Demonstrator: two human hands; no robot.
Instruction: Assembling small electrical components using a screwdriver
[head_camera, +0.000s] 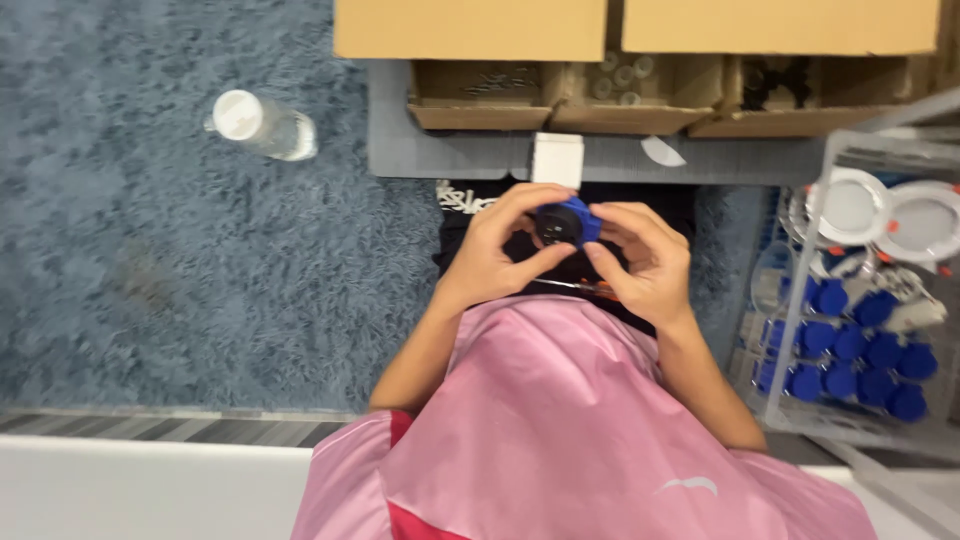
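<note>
Viewing the head camera, I see my left hand (490, 255) and right hand (640, 260) both closed around a small blue round part (565, 222) above my lap, white box (557, 158) just beyond, tan cartons (470, 28) behind, clear bin (800, 300) of blue caps (850, 345) at right, white-capped bottle (262, 124) on grey carpet (150, 250).

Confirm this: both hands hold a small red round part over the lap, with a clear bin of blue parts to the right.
Not quite. The head view shows the small round part is blue, not red. Both the left hand and right hand hold it, and the clear bin of blue parts sits to the right.
</note>
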